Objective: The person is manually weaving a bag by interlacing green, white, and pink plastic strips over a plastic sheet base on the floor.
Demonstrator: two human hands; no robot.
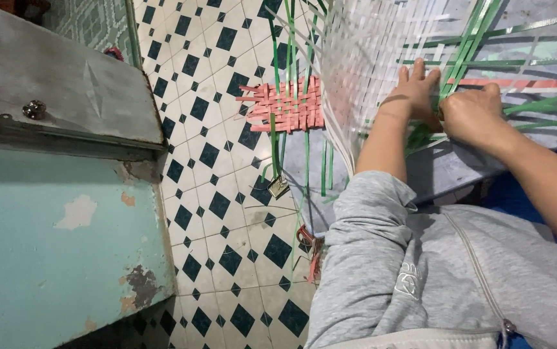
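My left hand (pixel 412 90) lies flat, fingers spread, pressing on a woven mat of white plastic strips (pixel 369 52). Just to its right, my right hand (pixel 473 113) is closed, pinching green plastic strips (pixel 465 45) where they cross into the weave. More green strips (pixel 549 103) and a pink strip (pixel 536 83) run off to the right over a grey surface. A grey sleeve covers my left upper arm.
A small woven pink panel (pixel 288 105) with green strips through it lies on the black-and-white tiled floor (pixel 207 194). A metal clip (pixel 279 186) and strip scraps (pixel 314 249) lie nearby. A worn turquoise cabinet (pixel 65 239) with a grey metal top stands at left.
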